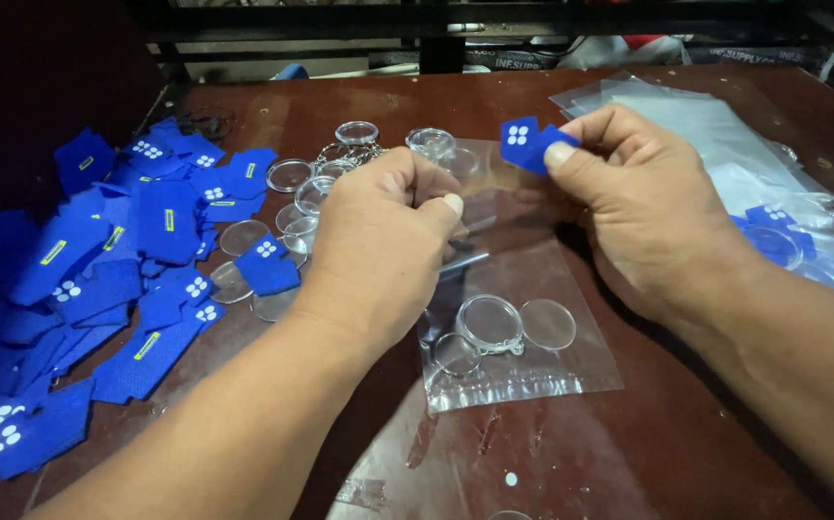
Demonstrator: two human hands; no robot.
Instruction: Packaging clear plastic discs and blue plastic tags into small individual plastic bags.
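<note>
My right hand pinches a small blue shirt-shaped fabric piece with white dots between thumb and fingers, held above the table. My left hand is closed over the top edge of a clear plastic bag that lies on the brown table. Inside the bag lie clear round keychain shells and a flat clear disc. The mouth of the bag is hidden under my left hand.
A heap of blue fabric pieces covers the left side. Loose clear round shells and key rings lie behind my left hand. A stack of clear bags, some filled, sits at the right.
</note>
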